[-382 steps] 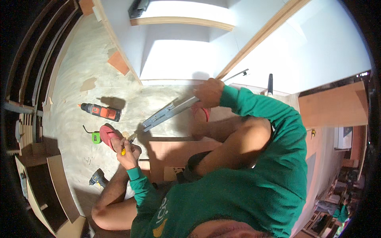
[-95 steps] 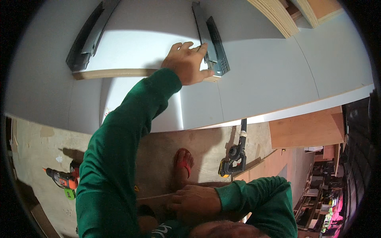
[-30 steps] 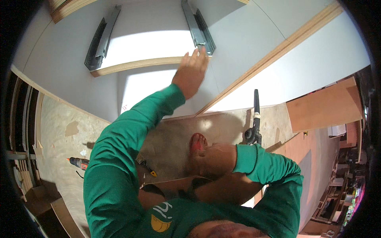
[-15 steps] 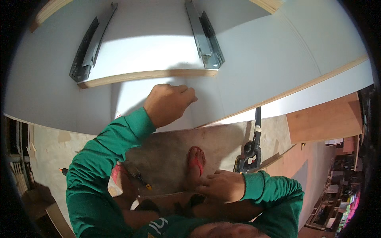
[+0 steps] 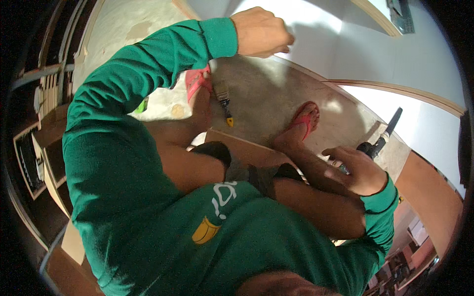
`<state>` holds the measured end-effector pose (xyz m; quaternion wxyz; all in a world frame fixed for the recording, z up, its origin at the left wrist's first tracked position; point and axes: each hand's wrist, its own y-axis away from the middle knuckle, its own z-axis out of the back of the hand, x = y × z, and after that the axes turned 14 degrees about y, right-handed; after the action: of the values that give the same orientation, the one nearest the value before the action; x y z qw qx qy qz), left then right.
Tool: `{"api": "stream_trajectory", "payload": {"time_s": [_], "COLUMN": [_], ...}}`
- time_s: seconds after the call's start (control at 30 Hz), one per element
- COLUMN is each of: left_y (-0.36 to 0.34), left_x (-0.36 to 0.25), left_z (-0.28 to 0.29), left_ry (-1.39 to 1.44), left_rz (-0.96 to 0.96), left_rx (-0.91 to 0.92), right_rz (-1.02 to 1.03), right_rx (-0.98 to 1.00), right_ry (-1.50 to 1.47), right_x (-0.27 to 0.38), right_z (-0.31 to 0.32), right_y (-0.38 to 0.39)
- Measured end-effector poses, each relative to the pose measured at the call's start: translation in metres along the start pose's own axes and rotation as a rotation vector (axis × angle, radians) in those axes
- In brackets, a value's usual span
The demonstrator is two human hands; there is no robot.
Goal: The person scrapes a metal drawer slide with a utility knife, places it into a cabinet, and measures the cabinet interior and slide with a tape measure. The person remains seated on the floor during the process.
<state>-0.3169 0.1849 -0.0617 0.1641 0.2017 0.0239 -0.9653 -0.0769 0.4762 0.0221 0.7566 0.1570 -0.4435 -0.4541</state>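
My left hand [image 5: 264,32], in a green sleeve, is closed in a fist near the edge of the white cabinet panel [image 5: 306,19]. Whatever it may hold is hidden inside the fingers. Over my right shin, my right hand [image 5: 360,170] has its fingers curled. A small shiny piece [image 5: 341,166] shows between its thumb and fingers, too small to name. Part of a grey metal drawer runner [image 5: 401,17] is visible on the cabinet at the upper right.
A paint brush [image 5: 223,101] lies on the concrete floor between my feet in red flip-flops [image 5: 307,118]. Beyond my right hand is a black power tool with a long nozzle [image 5: 377,145]. A brown board [image 5: 427,187] lies at the right. Wooden racks [image 5: 47,98] stand at the left.
My view has swung left and down, so the cabinet has shifted to the upper right. My right hand has lifted from the leg and its fingers have curled. My left hand remains closed.
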Motion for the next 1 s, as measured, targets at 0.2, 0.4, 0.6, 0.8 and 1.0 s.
{"api": "stream_trajectory", "payload": {"time_s": [0.2, 0.4, 0.6, 0.8, 1.0], "left_y": [0.092, 0.199, 0.312, 0.502, 0.567], "left_x": [0.067, 0.149, 0.118, 0.049, 0.052], "left_z": [-0.03, -0.024, 0.013, -0.113, -0.321], "left_ry": [-0.011, 0.071, 0.185, 0.448, 0.248], "left_rz": [0.31, 0.671, 0.678, 1.386, 1.546], "left_rx": [0.27, 0.279, -0.389, -0.822, -0.435], "right_rz": [-0.251, -0.278, -0.437, -0.39, -0.216], "right_rx": [0.04, 0.159, -0.148, -0.251, 0.116], "right_ry": [-0.497, -1.329, -1.599, -1.51, -0.971], "right_x": [-0.072, -0.075, -0.042, -0.087, -0.119], "right_z": [-0.032, -0.112, -0.151, -0.098, -0.025], "right_y": [0.027, 0.027, -0.002, -0.001, -0.01]}}
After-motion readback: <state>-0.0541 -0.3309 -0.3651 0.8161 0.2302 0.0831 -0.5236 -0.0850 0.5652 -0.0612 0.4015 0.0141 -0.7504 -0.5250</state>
